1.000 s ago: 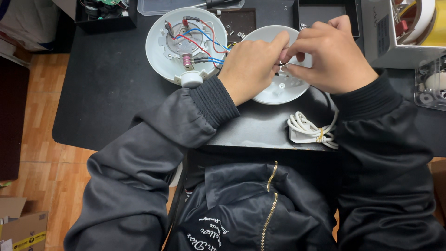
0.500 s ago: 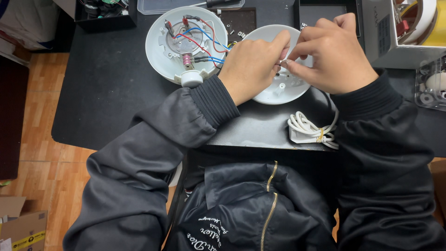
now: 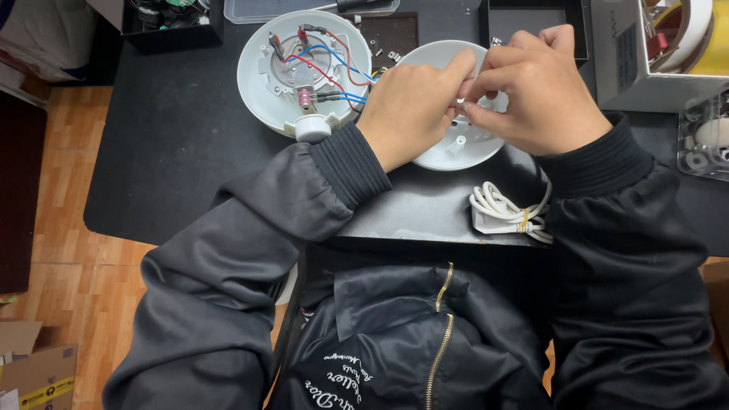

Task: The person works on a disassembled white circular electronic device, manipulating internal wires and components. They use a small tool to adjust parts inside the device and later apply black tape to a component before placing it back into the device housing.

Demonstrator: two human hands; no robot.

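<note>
Head view, looking down on a black worktop [image 3: 182, 152]. The left hand [image 3: 414, 110] and the right hand [image 3: 539, 91] meet over a shallow white round cover [image 3: 456, 148] lying on the worktop near its middle, hollow side up; the fingertips [image 3: 465, 64] of both hands are pinched together above its centre on a small part too hidden to identify, so each hand is closed in a fine grip, though what it grasps cannot be told. The cover is partly masked by the knuckles, with its near rim and a short moulded post visible below the hands. Just beside it, to the left and touching or nearly touching its edge, lies a second white round housing [image 3: 258, 83], also open side up, carrying red, blue and black wires [image 3: 330, 68] around a central metal fitting, with a small white knob [image 3: 313, 127] at its near rim. A coiled white cable [image 3: 505, 212] bound by a yellow tie rests on the worktop near its front edge, under the right forearm. A grey box [image 3: 630, 68] stands at the right rear, and a black tray [image 3: 171, 30] at the left rear. Both arms wear dark jacket sleeves [image 3: 250, 250]. Wooden floor [image 3: 53, 190] shows to the left of the worktop.
</note>
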